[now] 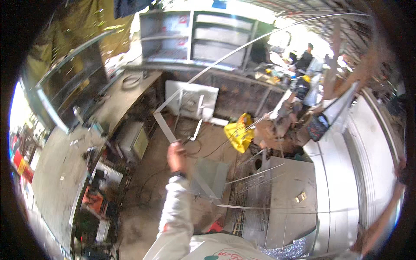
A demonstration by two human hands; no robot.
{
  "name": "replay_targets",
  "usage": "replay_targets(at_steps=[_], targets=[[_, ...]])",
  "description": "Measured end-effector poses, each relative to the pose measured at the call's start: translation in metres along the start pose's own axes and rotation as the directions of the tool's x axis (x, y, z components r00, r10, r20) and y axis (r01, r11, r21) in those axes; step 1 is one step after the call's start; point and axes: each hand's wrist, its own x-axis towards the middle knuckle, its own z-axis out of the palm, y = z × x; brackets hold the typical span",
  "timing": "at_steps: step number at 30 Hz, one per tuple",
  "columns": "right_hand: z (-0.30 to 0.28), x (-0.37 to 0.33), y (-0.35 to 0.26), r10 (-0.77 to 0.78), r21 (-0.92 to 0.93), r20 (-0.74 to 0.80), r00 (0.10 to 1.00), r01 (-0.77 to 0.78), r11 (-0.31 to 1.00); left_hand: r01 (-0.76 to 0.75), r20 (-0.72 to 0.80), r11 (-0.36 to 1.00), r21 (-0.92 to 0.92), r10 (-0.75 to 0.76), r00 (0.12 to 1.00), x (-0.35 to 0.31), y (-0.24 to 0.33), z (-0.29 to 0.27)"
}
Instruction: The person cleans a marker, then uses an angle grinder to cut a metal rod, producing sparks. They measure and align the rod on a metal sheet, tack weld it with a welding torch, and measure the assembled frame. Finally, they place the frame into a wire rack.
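Observation:
My left hand, in a light sleeve with a dark band at the wrist, reaches forward over the floor. Its fingers are closed around a flat metal strip. This strip bends sharply beyond the hand, and a long thin length runs from the corner up to the far right. Toward me, the strip passes over a greyish sheet lying low down. My right hand does not show. A blurred, arm-like brown shape stands at the right rim; whose it is, I cannot tell.
A workbench runs along the left, with a coil on its far part. A yellow bag lies ahead, near cables on the floor. Large metal panels stand at right, beside a box-like metal unit. A person is in the distance.

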Motion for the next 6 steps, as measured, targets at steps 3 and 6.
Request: replay_targets(at_steps=[3, 6], targets=[[0.171, -0.045, -0.024, -0.013, 0.312, 0.201, 0.979, -0.051, 0.949, -0.197, -0.211, 0.950, 0.241, 0.249, 0.945, 0.033, 0.137, -0.153], [0.334, -0.113, -0.135, -0.162, 0.557, 0.445, 0.881, -0.130, 0.821, -0.309, -0.075, 0.939, 0.155, 0.323, 0.944, 0.034, 0.242, -0.238]])
